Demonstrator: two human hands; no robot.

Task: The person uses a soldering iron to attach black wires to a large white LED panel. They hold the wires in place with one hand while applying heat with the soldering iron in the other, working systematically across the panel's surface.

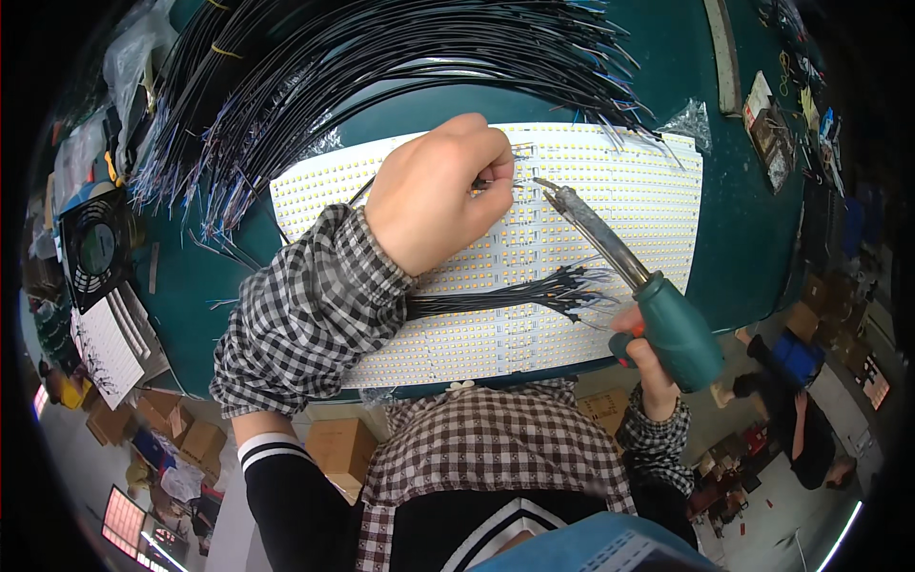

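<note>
In my right hand is a green-handled soldering gun, my fingers wrapped round its grip. Its metal tip points up and left, over a white LED board dotted with rows of small yellow chips. My left hand is closed over the board's upper middle, thumb and fingers pinching a thin black cable whose end is mostly hidden by the hand. The soldering tip is close to those fingertips. Below my left hand, a bunch of short black cables with stripped ends lies across the board.
A large heap of black cables covers the far side of the green table. A black fan and paper sheets sit at the left edge. A small box lies far right. Another person is in the background at right.
</note>
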